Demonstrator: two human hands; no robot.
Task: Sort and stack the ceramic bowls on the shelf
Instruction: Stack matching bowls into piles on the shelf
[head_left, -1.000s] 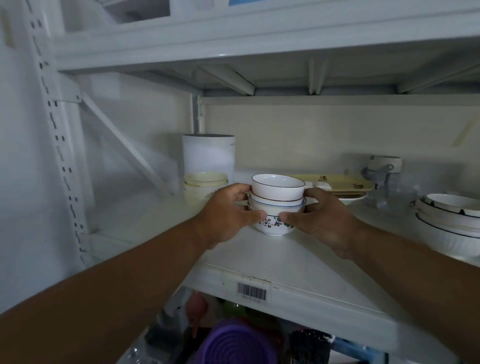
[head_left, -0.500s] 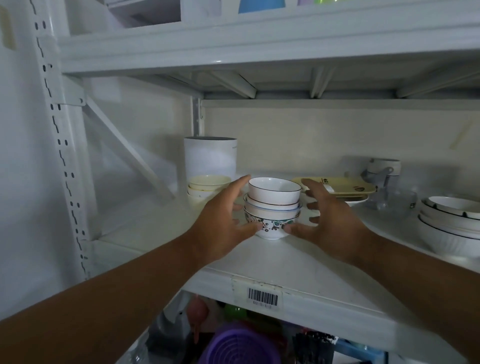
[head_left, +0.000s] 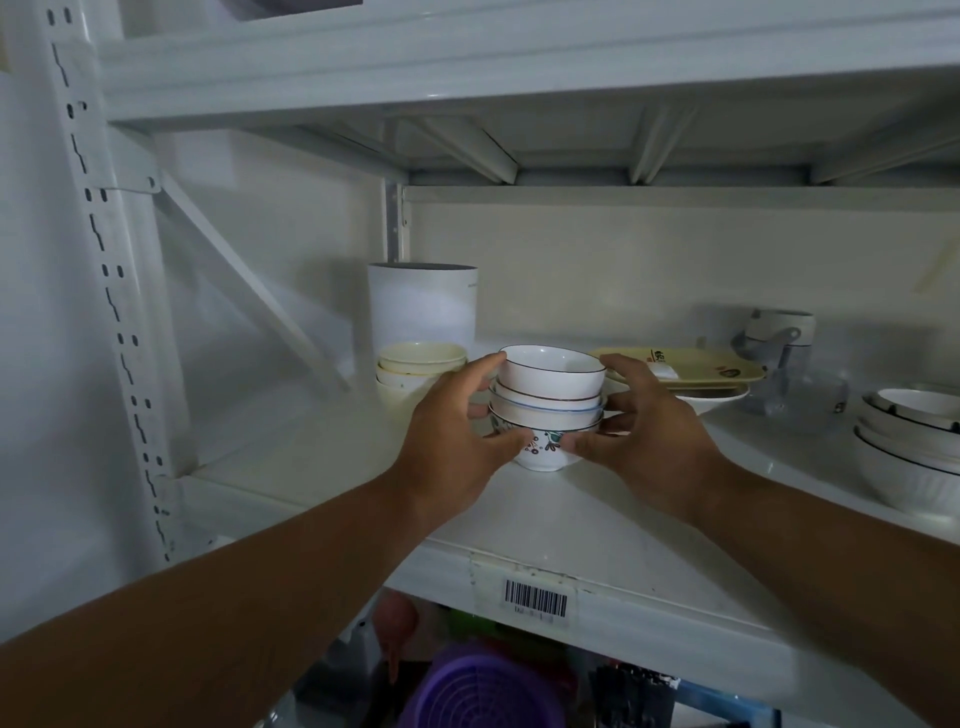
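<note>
A stack of small ceramic bowls (head_left: 548, 402) stands in the middle of the white shelf (head_left: 597, 525). The top bowl is white with a dark rim, and the bottom one has a floral pattern. My left hand (head_left: 454, 439) grips the stack's left side, thumb on the patterned bowl and fingers up by the top rim. From the other side my right hand (head_left: 649, 431) holds it the same way, its thumb on the bottom bowl. The stack rests on the shelf.
Two cream bowls (head_left: 421, 364) and a white cylinder (head_left: 422, 306) stand behind on the left. A yellow plate (head_left: 691, 366) on a white dish, a mug (head_left: 779, 332) and larger stacked bowls (head_left: 914, 441) lie to the right. A purple basket (head_left: 483, 696) sits below.
Half a second ago both hands were spread open beside the stack. They have since closed onto its two sides again. The stack stays in the same place.
</note>
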